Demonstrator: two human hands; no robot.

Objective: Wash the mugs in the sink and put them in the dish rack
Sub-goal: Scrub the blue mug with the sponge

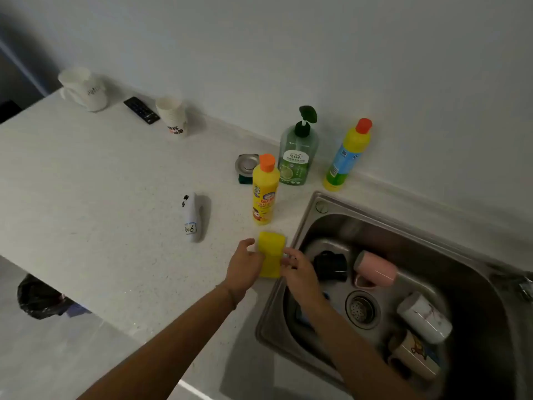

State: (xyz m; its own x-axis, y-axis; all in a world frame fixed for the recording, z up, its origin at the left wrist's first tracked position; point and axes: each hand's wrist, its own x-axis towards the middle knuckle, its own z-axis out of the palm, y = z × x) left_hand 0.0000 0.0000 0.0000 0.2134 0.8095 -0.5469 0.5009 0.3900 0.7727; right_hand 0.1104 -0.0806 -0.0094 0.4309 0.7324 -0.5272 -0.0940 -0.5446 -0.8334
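Observation:
A steel sink (305, 226) at the right holds several mugs lying on their sides: a black mug (331, 267), a pink mug (377, 268), a white mug (425, 317) and a cartoon-printed mug (415, 355). A yellow sponge (270, 249) stands on the counter at the sink's left rim. My left hand (243, 268) grips its left side. My right hand (297, 269) pinches its right side. No dish rack is in view.
On the white counter (101, 183) stand a yellow bottle (264, 190), a green pump bottle (298, 151) and a second yellow bottle (347, 155). A white controller (191, 216), a drain cover (247, 164), paper cups (173, 115), a remote (141, 110) and a white jug (85, 89) lie farther left.

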